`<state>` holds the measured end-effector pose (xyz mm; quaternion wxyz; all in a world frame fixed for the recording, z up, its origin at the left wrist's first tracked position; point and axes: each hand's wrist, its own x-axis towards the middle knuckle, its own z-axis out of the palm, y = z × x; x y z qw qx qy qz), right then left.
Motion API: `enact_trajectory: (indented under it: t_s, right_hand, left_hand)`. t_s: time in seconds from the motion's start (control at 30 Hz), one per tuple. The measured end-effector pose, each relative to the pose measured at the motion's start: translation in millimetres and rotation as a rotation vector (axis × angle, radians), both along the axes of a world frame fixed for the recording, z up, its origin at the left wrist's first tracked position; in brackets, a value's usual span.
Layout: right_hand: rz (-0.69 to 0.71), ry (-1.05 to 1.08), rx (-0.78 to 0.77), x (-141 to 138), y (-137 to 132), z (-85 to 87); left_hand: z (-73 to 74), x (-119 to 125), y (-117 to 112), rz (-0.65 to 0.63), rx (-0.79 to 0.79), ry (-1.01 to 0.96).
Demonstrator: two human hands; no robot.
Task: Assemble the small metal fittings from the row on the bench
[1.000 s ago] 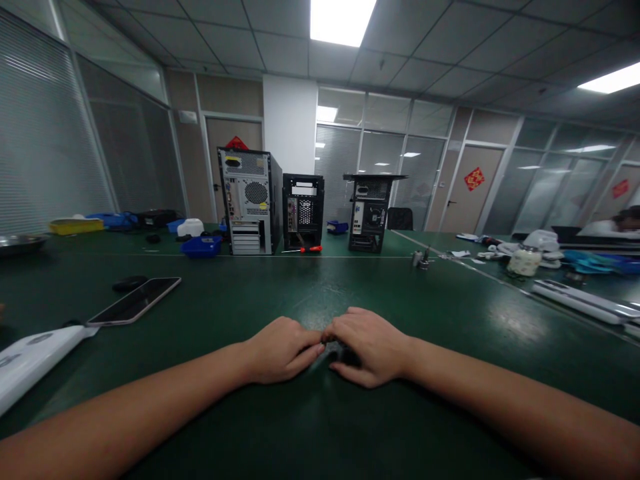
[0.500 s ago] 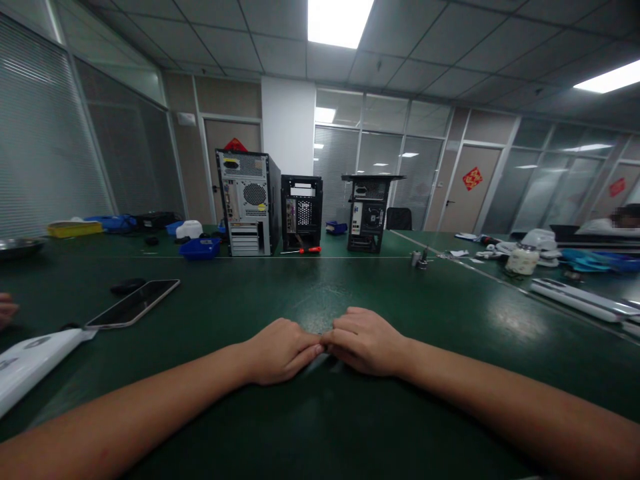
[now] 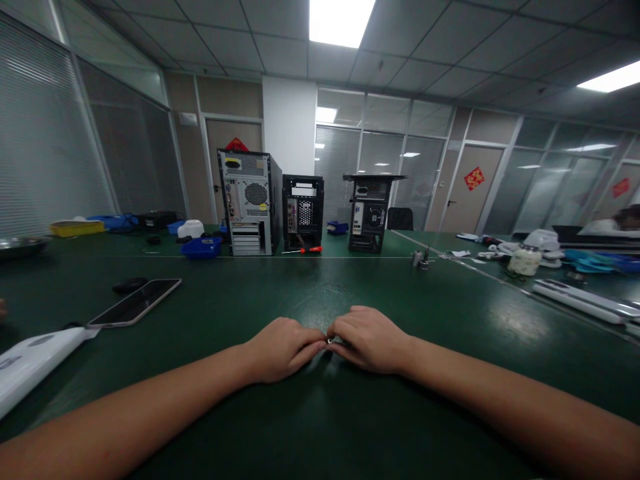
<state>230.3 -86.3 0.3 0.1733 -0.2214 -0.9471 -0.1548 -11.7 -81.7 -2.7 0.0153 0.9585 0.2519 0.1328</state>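
My left hand [image 3: 285, 350] and my right hand [image 3: 373, 341] meet fingertip to fingertip low over the green table [image 3: 320, 427]. Between them shows a small shiny piece [image 3: 329, 341], too tiny and too covered to name. My left thumb and forefinger are pinched together at its left side. The right hand's fingers are curled, with the thumb below, and close on it from the other side. Most of the piece is hidden by fingers.
Across the table stand a tall computer case [image 3: 250, 203], two smaller black cases [image 3: 303, 213], a red screwdriver [image 3: 314, 249] and a blue tray [image 3: 201, 247]. A tablet-like device [image 3: 140, 303] and white casing [image 3: 35, 360] lie left. A jar [image 3: 525, 261] and white bar [image 3: 585, 301] are right.
My fingertips have shifted slightly, and the small shiny piece between them now shows. Another person's hand at the left edge has drawn mostly out of view.
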Motion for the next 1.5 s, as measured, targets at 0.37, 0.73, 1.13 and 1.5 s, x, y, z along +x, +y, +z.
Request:
enact_trajectory:
  t_s: [0.37, 0.73, 1.13, 1.5]
  right_hand:
    - [0.045, -0.132, -0.046, -4, 4, 1.9]
    - [0.024, -0.065, -0.05, 5, 4, -0.1]
    - [0.015, 0.014, 0.051, 4, 6, -4.2]
    - [-0.093, 0.153, -0.209, 16, 18, 2.3]
  left_hand:
    - [-4.9, -12, 2, -0.042, 0.035, -0.085]
    - [-4.3, -4, -1, -0.047, 0.02, -0.058]
    - [-1.6, -2, -1, -0.022, -0.024, -0.03]
    - [-1.2, -3, -5, 0.021, -0.029, -0.003]
